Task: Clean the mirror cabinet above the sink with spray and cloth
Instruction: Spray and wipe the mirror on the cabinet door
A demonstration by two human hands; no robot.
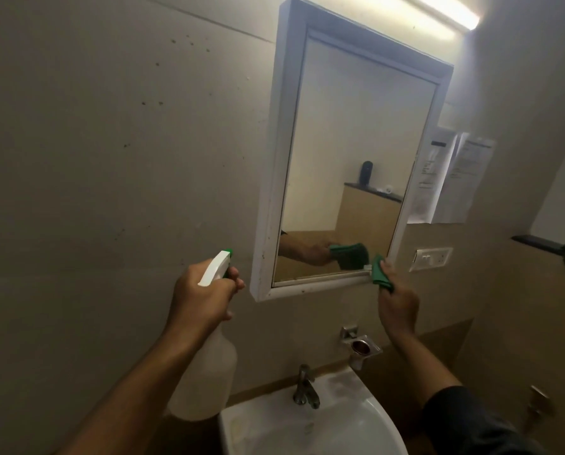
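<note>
Right now my left hand (202, 297) is curled round the neck of the spray bottle (205, 366), a finger over the trigger, and its green-tipped nozzle points toward the lower left corner of the mirror cabinet (274, 178), just beside the frame without touching it. The bottle's translucent body hangs below my fist, left of the cabinet and above the sink's (366, 431) left rim. My right hand (397, 307) pinches the green cloth (381, 274) and presses it against the cabinet's lower right corner, where the bottom frame meets the side frame. I can see cloth and hand reflected in the glass just above that corner. Below the cabinet sit the tap (304, 387) and a metal holder (361, 348) fixed to the wall. To the cabinet's right hang papers (461, 182), with a switch plate (430, 259) beneath them, and a lit tube lamp (445, 14) glows above.
</note>
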